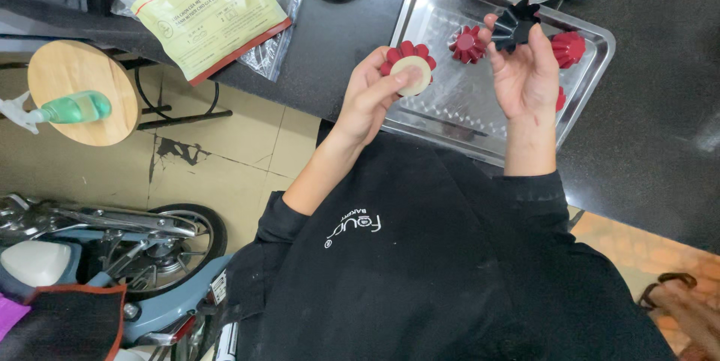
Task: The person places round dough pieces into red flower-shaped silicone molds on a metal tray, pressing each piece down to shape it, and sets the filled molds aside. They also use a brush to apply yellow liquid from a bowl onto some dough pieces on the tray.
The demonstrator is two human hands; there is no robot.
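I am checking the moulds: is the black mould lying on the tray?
No, the right hand holds the black mould above the tray.

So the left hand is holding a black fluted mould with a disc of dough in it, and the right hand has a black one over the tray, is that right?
Not quite. The head view shows the left hand holding a red fluted mould with the pale dough disc pressed in, not a black one. The rest stands: the right hand holds a black fluted mould over the steel tray.
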